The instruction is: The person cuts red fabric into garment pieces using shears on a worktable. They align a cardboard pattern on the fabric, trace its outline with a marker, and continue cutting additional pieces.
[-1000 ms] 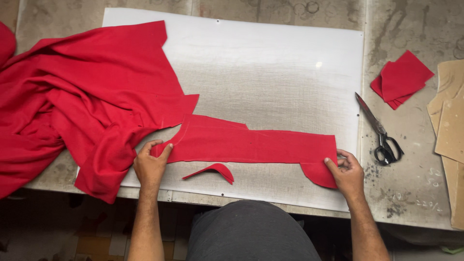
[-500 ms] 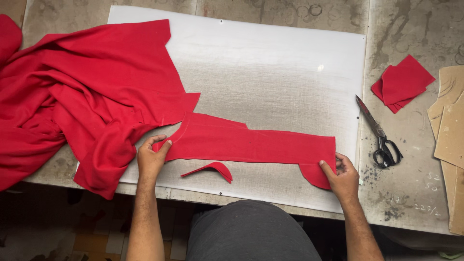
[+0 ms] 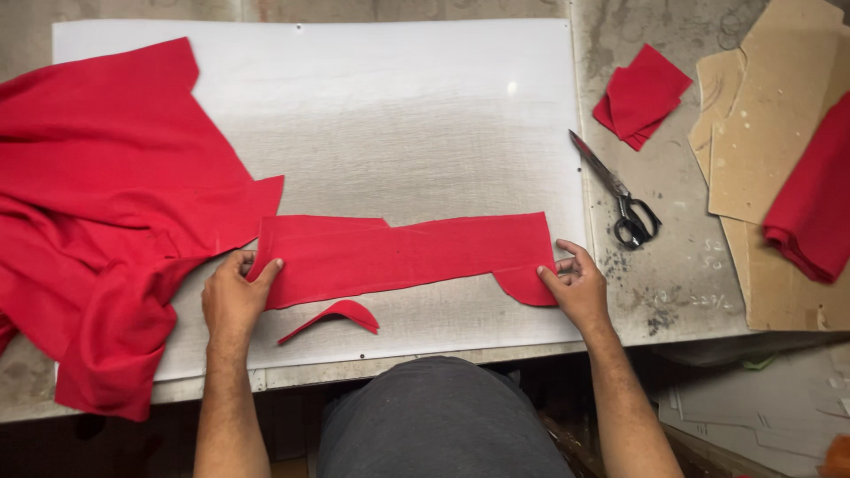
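A long cut strip of red fabric [image 3: 398, 255] lies flat across the near part of a white cutting board [image 3: 398, 115]. My left hand [image 3: 232, 296] pinches the strip's left end between thumb and fingers. At the strip's right end, my right hand [image 3: 575, 283] grips the corner with its fingertips. A small curved red offcut [image 3: 335, 316] lies just below the strip, between my hands. The big bulk of red cloth [image 3: 106, 221] is bunched at the left, its edge close to the strip's left end.
Black-handled scissors [image 3: 620, 195] lie right of the board. Folded red pieces [image 3: 642, 93] sit at the back right. Brown cardboard patterns [image 3: 770, 133] and another folded red cloth [image 3: 815, 204] occupy the far right. The table edge runs just before my torso.
The cut strip has moved away from the big cloth, a little right, with both hands still on its ends. The view has shifted right, revealing more cardboard and red cloth.
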